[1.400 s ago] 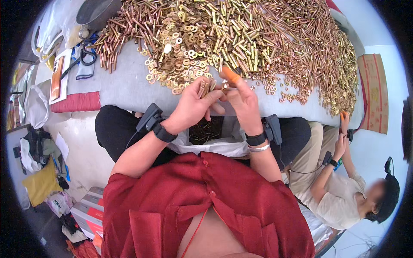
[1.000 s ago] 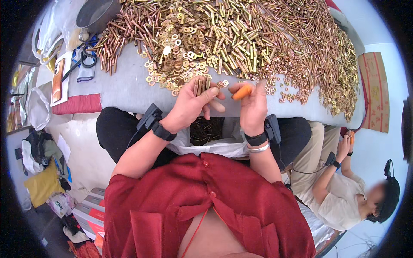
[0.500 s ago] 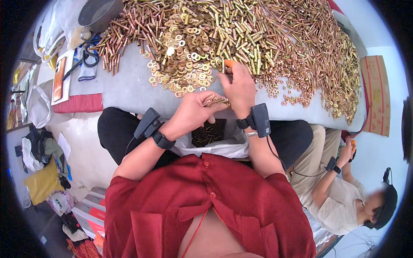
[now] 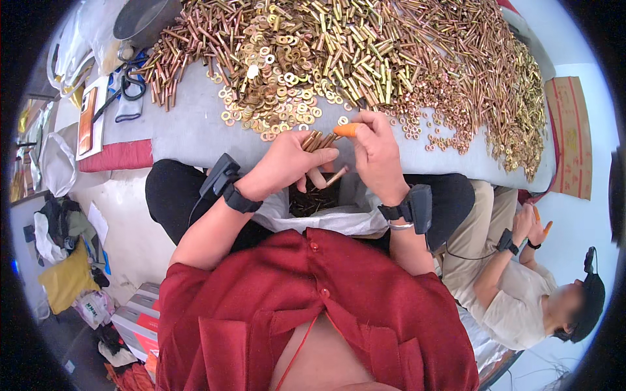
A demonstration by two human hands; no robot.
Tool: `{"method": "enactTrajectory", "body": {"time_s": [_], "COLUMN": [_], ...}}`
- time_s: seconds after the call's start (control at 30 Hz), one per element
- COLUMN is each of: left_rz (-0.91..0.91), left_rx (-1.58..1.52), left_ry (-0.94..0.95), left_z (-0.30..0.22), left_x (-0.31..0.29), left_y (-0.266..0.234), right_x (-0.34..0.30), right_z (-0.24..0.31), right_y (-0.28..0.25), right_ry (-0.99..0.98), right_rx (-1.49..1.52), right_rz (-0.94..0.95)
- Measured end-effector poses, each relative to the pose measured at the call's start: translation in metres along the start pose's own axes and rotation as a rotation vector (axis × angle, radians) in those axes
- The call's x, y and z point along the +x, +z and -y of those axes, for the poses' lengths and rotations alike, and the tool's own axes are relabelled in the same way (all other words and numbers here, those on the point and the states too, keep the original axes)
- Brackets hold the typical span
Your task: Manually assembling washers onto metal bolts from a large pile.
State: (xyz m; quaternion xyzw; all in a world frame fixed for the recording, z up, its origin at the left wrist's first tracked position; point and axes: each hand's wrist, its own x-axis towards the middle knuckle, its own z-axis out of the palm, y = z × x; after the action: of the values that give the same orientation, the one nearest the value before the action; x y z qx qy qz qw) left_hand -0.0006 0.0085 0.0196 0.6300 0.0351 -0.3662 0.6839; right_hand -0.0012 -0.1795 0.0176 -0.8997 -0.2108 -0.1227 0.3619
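Observation:
My left hand (image 4: 287, 161) is closed around a small bundle of brassy metal tubes (image 4: 314, 141), their ends sticking up past the thumb. My right hand (image 4: 379, 155) has an orange finger cover (image 4: 345, 130) on one finger, whose tip meets the tube ends. Its fingers are bent together; whatever they pinch is hidden. Just below my left fingers, one slim metal piece (image 4: 337, 176) slants over the white sack (image 4: 306, 225); whether it is held or falling I cannot tell. Dark metal pieces (image 4: 310, 203) lie inside the sack, between my legs.
On the grey padded table (image 4: 189, 127) lie heaps of metal tubes (image 4: 365, 52), flat washers (image 4: 270, 98) and small nuts (image 4: 417, 124). Scissors (image 4: 133, 88), a phone (image 4: 90, 120) and a dark bowl (image 4: 145, 19) are at the left. A co-worker (image 4: 515, 300) sits at the right.
My right hand has come back from the edge of the heap toward me, to the tubes in my left hand. A slanting metal piece now shows above the sack.

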Motion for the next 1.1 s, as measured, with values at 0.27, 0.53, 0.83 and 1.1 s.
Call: {"method": "enactTrajectory", "body": {"time_s": [0.27, 0.53, 0.83, 1.1], "left_rz": [0.019, 0.028, -0.055, -0.091], "left_rx": [0.03, 0.035, -0.159, -0.246], "left_ry": [-0.086, -0.076, 0.024, 0.124], "left_z": [-0.005, 0.0, 0.0, 0.006], "left_x": [-0.003, -0.002, 0.0, 0.002], "left_y": [-0.001, 0.0, -0.003, -0.005], "right_x": [-0.01, -0.019, 0.005, 0.007], "right_z": [0.0, 0.014, -0.003, -0.007], "right_y": [0.004, 0.001, 0.017, 0.028], "right_ry": [0.052, -0.063, 0.248, 0.177], "right_rx": [0.082, 0.028, -0.083, -0.156], "right_rz": [-0.032, -0.035, -0.14, -0.213]}}
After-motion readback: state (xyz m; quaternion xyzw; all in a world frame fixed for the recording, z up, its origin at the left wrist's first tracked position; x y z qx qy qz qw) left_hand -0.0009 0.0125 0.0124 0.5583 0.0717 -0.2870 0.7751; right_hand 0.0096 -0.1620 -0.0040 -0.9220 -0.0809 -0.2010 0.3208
